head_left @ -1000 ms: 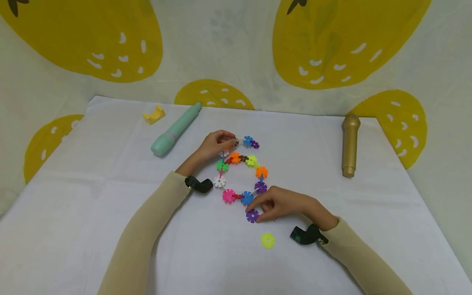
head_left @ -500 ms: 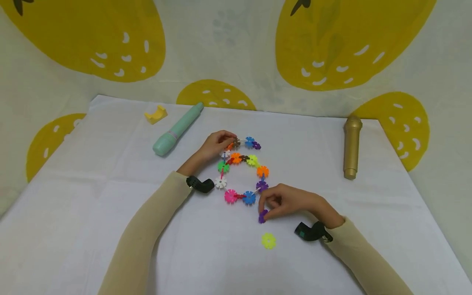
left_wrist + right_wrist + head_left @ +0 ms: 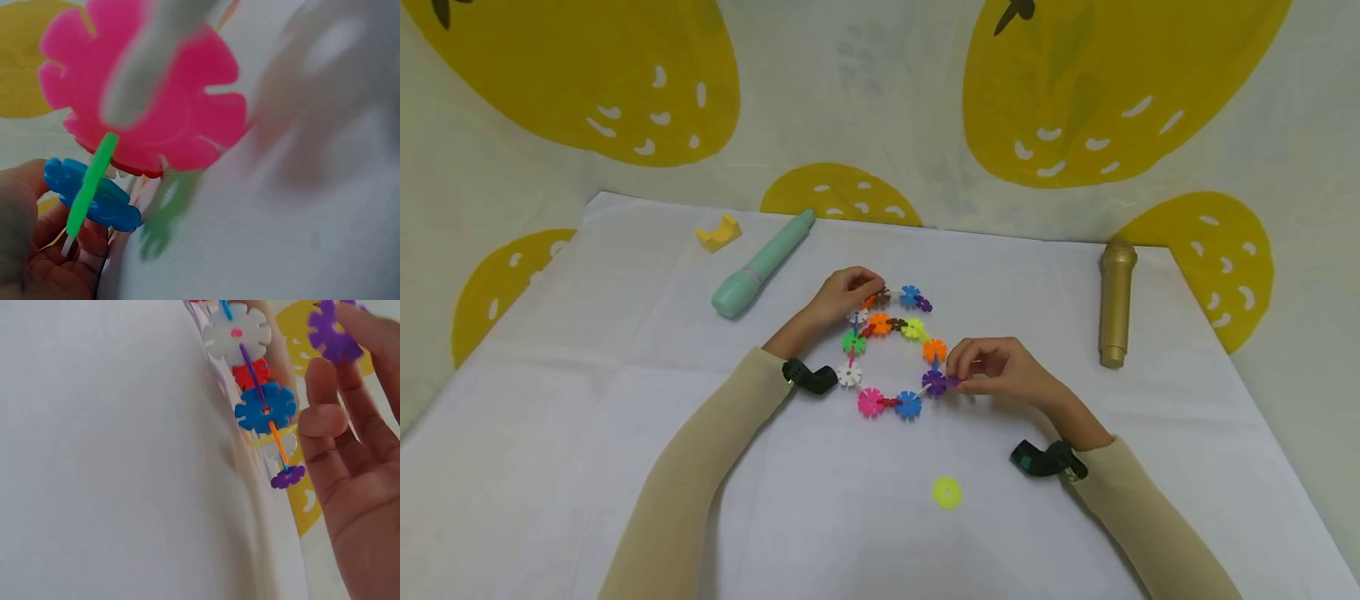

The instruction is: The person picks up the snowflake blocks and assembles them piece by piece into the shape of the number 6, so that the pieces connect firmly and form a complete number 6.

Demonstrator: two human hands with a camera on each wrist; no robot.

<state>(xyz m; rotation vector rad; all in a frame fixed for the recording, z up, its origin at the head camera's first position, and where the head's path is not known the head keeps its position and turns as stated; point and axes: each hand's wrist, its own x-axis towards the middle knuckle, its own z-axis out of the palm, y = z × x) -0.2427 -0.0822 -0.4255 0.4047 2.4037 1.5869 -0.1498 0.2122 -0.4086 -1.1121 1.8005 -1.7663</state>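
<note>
My right hand [image 3: 1003,371] pinches a loose purple snowflake disc [image 3: 334,331] between thumb and fingers, right at the right side of a chain of linked snowflake discs. In the head view that disc overlaps the chain's purple disc [image 3: 934,382]. My left hand [image 3: 847,298] holds the chain's upper left part, its fingertips by an orange disc and a brown disc [image 3: 883,296]. The chain runs in a loop with a pink disc [image 3: 871,403] and a blue disc [image 3: 907,405] at the bottom. A short tail ends in a small purple disc [image 3: 924,304].
One yellow snowflake disc [image 3: 947,492] lies alone near the front. At the back left are a mint-green toy microphone [image 3: 763,265] and a yellow curved block [image 3: 719,234]. A gold toy microphone [image 3: 1117,304] lies at the right on the white tabletop [image 3: 1187,467].
My right hand has lifted the purple disc off the table near the front and moved it up to the chain's right side. The left hand stays almost in place on the chain.
</note>
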